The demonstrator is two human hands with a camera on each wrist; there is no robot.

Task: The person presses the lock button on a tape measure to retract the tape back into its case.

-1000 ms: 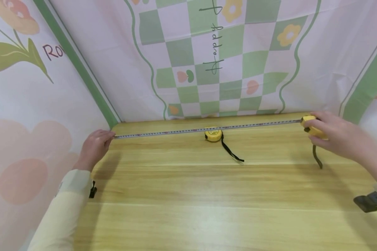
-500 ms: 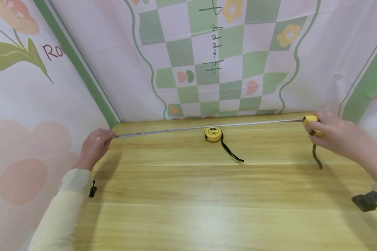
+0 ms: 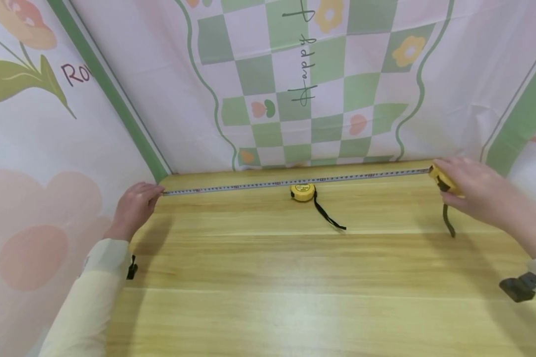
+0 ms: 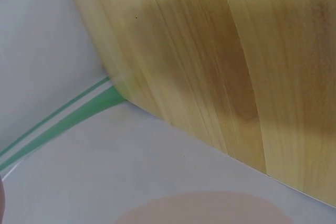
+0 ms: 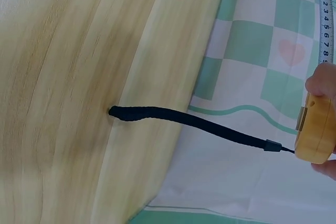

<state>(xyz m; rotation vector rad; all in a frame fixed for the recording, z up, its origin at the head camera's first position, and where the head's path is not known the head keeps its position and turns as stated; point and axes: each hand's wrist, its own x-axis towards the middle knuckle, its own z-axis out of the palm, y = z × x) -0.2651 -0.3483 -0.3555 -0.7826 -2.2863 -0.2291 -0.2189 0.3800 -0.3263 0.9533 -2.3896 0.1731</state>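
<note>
My left hand [image 3: 136, 208] pinches the free end of a pulled-out measuring blade [image 3: 236, 187] at the left of the head view. The blade runs straight across, its numbered face showing, to a yellow tape measure [image 3: 444, 181] that my right hand [image 3: 478, 193] grips by the case. A black strap [image 5: 194, 121] hangs from that case in the right wrist view. Under the blade, near the middle, a second yellow tape measure [image 3: 302, 192] lies on the wooden table [image 3: 268, 267], its top edge partly covered by the blade. The left wrist view shows almost nothing of the left hand.
A patterned cloth [image 3: 290, 99] stands along the table's back edge, and printed cloth panels [image 3: 35, 208] close off the left side and the right. The second tape measure's black strap [image 3: 328, 213] trails toward the front right.
Half a second ago the blade was twisted with its face turned away; its markings now show along the whole length. My right hand has tilted the case slightly. The left hand stays put.
</note>
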